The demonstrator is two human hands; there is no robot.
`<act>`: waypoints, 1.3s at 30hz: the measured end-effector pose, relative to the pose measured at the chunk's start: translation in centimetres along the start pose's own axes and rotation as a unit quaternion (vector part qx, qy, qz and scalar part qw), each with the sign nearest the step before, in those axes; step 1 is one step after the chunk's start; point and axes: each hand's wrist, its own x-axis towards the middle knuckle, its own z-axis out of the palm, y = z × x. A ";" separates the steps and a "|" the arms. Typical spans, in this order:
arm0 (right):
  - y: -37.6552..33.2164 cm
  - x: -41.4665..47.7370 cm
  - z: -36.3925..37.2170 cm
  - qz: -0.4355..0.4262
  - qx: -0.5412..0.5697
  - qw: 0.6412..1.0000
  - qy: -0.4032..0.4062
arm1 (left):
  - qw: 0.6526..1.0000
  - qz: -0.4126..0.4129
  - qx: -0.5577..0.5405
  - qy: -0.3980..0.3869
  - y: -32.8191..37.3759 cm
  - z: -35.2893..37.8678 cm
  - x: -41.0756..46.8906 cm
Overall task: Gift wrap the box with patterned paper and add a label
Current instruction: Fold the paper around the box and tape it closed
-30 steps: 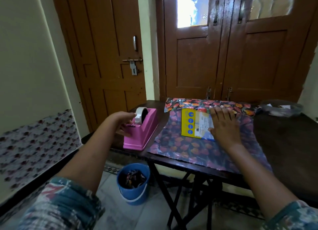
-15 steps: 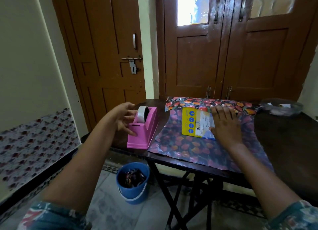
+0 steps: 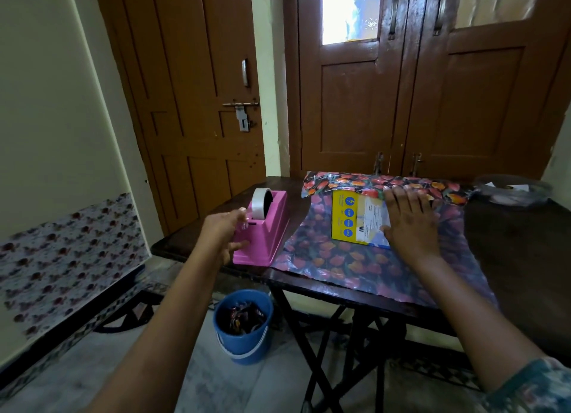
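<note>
A yellow box (image 3: 352, 221) with a white shipping label lies on tulip-patterned wrapping paper (image 3: 340, 264) spread over the dark table (image 3: 519, 252). The paper's right part is folded over the box. My right hand (image 3: 411, 224) lies flat on that fold, fingers spread, and hides the box's right half. A pink tape dispenser (image 3: 272, 227) with a clear tape roll (image 3: 259, 204) stands at the table's left end. My left hand (image 3: 222, 231) is at the dispenser's near end, thumb and forefinger pinched on the shiny tape end.
A clear container (image 3: 513, 190) sits at the table's far right. A blue bucket (image 3: 244, 344) with scraps stands on the floor under the left edge. Brown doors close off the back. The table has crossed folding legs.
My left hand slid from the tape roll down to the dispenser's near end and pinched the tape. The dispenser shifted slightly rightward. My right hand stayed flat on the box.
</note>
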 end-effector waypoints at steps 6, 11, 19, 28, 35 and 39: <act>0.1 0.0 0.1 -0.004 0.007 1.000 -0.006 | 0.998 0.012 0.068 0.012 -2.7 -0.9 0.1; 0.1 0.0 0.1 -0.007 0.011 1.000 -0.009 | 0.997 0.008 0.072 -0.014 -4.0 -1.0 -0.1; 0.3 0.0 0.2 -0.011 0.015 1.000 -0.020 | 0.982 0.065 0.179 0.012 -4.0 -1.5 1.1; 0.2 0.1 -0.2 -0.001 0.000 0.999 -0.034 | 0.979 0.068 0.190 0.027 -4.3 -1.4 1.6; 0.0 0.1 -0.4 0.001 -0.021 0.999 -0.032 | 0.980 0.074 0.182 -0.033 -3.5 -3.4 -0.2; 0.1 0.2 -0.7 0.005 -0.030 0.999 -0.034 | 0.984 0.116 0.098 -0.095 -2.4 0.4 -1.6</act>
